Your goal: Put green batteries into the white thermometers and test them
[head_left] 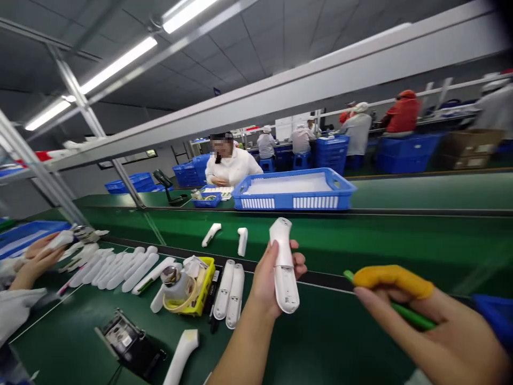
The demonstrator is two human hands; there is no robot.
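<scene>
My left hand (pixel 266 272) is closed around a white handheld device (pixel 284 248), held upright over the front edge of the green bench. An open recess shows in the lower part of its handle. At the right, my right hand (pixel 412 305) grips a thin green tool (pixel 412 316) between thumb and fingers, its tip pointing left toward the device. A yellow cover is on the index finger. The two hands are well apart. Left of my left wrist, two white devices (pixel 235 294) lie side by side on the bench.
A yellow basket (pixel 208 286) holds a metal-topped bottle. Several white parts (pixel 136 270) lie in a row near a co-worker's hands (pixel 44 256). A black device (pixel 128 339) stands in front. Beyond the green belt (pixel 360 240) is a blue tray (pixel 292 200).
</scene>
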